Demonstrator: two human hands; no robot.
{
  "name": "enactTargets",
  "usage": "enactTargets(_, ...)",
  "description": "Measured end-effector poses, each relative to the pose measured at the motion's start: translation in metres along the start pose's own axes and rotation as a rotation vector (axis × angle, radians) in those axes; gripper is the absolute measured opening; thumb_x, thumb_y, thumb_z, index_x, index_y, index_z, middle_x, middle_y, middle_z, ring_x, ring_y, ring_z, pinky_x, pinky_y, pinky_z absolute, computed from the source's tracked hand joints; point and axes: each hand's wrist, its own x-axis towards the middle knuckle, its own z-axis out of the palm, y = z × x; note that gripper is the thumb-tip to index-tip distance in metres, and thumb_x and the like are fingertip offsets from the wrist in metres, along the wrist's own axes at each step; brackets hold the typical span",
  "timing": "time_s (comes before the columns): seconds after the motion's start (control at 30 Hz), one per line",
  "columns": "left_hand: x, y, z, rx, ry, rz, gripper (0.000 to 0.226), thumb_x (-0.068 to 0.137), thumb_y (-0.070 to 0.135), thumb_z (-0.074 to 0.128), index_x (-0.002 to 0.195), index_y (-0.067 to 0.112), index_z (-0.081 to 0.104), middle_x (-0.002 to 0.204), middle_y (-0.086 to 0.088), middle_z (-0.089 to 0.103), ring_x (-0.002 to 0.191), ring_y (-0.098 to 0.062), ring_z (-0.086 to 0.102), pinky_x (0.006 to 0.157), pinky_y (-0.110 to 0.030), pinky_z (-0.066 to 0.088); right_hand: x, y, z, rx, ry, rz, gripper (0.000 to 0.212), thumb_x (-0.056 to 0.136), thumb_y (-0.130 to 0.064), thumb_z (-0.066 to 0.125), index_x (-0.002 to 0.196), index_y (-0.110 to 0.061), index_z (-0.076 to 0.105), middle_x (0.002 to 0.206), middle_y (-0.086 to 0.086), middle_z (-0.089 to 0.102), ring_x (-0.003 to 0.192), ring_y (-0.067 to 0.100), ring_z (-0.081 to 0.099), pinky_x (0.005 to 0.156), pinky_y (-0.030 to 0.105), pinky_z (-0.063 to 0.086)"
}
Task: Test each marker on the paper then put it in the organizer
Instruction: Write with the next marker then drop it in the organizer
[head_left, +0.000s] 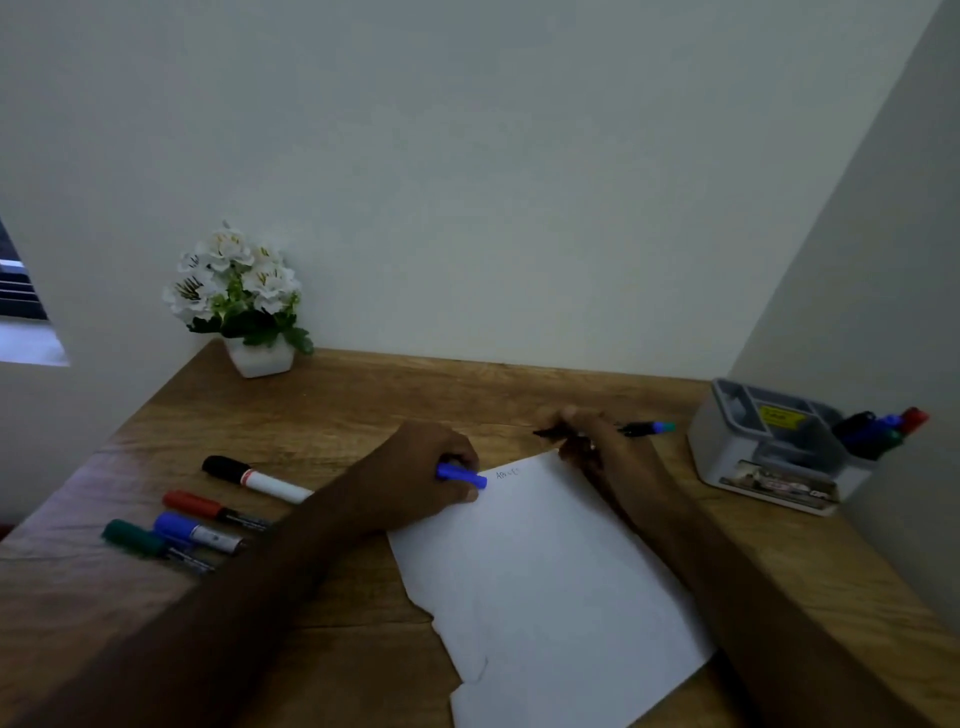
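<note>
A white paper (545, 571) lies on the wooden desk, with faint small writing near its top edge. My left hand (415, 467) rests at the paper's top left corner and grips a blue cap (461, 476). Just beyond the paper's top corner, my right hand (587, 434) grips an uncapped black-bodied marker (644, 427) with a blue-green end; its dark tip points left. The grey organizer (737, 457) stands at the right against the wall, with several markers (883, 426) leaning in its right compartment.
To the left of the paper lie a black-capped white marker (254, 478), a red marker (208, 506), a blue one (197, 532) and a green one (140, 540). A white flower pot (260, 356) stands at the back left corner. Walls close the back and right.
</note>
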Motion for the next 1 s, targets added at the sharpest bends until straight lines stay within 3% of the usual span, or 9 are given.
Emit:
enactTargets(0.1, 0.001, 0.001, 0.001, 0.013, 0.002, -0.002, 0.021, 0.078, 0.025, 0.077, 0.097, 0.016, 0.074, 0.087, 0.008, 0.066, 0.074, -0.003, 0.056, 0.067, -0.019, 0.045, -0.002, -0.002, 0.008, -0.205, -0.032, -0.053, 0.013, 0.083, -0.009, 0.065, 0.071, -0.005, 0.066, 0.079, 0.011, 0.070, 0.075, 0.010, 0.062, 0.075, 0.034, 0.043)
enactTargets(0.27, 0.000, -0.002, 0.002, -0.016, 0.007, -0.019, 0.028, 0.078, 0.024, 0.077, 0.105, 0.020, 0.073, 0.079, 0.014, 0.059, 0.067, 0.000, 0.052, 0.062, -0.009, 0.037, 0.005, 0.001, 0.019, -0.319, 0.049, -0.082, 0.017, 0.067, -0.019, 0.066, 0.069, -0.002, 0.063, 0.076, 0.012, 0.071, 0.079, 0.028, 0.069, 0.066, 0.036, 0.049)
enactTargets(0.37, 0.001, -0.004, 0.001, -0.011, -0.007, -0.012, 0.029, 0.079, 0.026, 0.076, 0.108, 0.022, 0.073, 0.078, 0.019, 0.055, 0.070, 0.000, 0.051, 0.065, -0.012, 0.037, 0.008, 0.002, 0.021, -0.315, 0.045, -0.076, 0.015, 0.074, -0.004, 0.066, 0.066, 0.006, 0.060, 0.064, 0.003, 0.067, 0.071, 0.012, 0.068, 0.064, 0.025, 0.048)
enactTargets(0.5, 0.002, -0.006, 0.002, 0.000, -0.022, -0.021, 0.030, 0.081, 0.029, 0.075, 0.110, 0.023, 0.072, 0.079, 0.019, 0.054, 0.072, -0.001, 0.051, 0.066, -0.013, 0.037, 0.008, 0.011, 0.021, -0.320, 0.074, -0.045, 0.029, 0.082, 0.002, 0.061, 0.057, -0.008, 0.048, 0.049, -0.013, 0.052, 0.053, -0.002, 0.054, 0.054, 0.014, 0.042)
enactTargets(0.7, 0.002, -0.005, 0.002, 0.006, -0.039, -0.021, 0.029, 0.082, 0.027, 0.074, 0.111, 0.022, 0.072, 0.076, 0.025, 0.053, 0.075, 0.008, 0.052, 0.064, -0.006, 0.033, 0.011, 0.015, 0.020, -0.301, 0.094, -0.083, 0.039, 0.081, 0.003, 0.063, 0.053, -0.014, 0.043, 0.048, -0.011, 0.044, 0.047, 0.000, 0.039, 0.048, 0.015, 0.034)
enactTargets(0.8, 0.002, -0.005, 0.002, 0.011, -0.047, -0.039, 0.031, 0.082, 0.028, 0.074, 0.112, 0.023, 0.071, 0.077, 0.025, 0.052, 0.071, 0.002, 0.051, 0.064, -0.007, 0.034, 0.011, 0.016, 0.019, -0.294, 0.082, -0.085, 0.041, 0.082, 0.005, 0.063, 0.051, -0.015, 0.043, 0.048, -0.012, 0.044, 0.047, 0.001, 0.039, 0.048, 0.016, 0.033)
enactTargets(1.0, 0.002, -0.005, 0.002, -0.004, -0.042, -0.037, 0.031, 0.082, 0.027, 0.073, 0.113, 0.022, 0.071, 0.079, 0.022, 0.053, 0.073, 0.000, 0.051, 0.066, -0.010, 0.035, 0.012, 0.017, 0.020, -0.310, 0.077, -0.110, 0.031, 0.081, 0.004, 0.064, 0.056, -0.004, 0.048, 0.055, 0.004, 0.046, 0.052, 0.008, 0.040, 0.050, 0.022, 0.033)
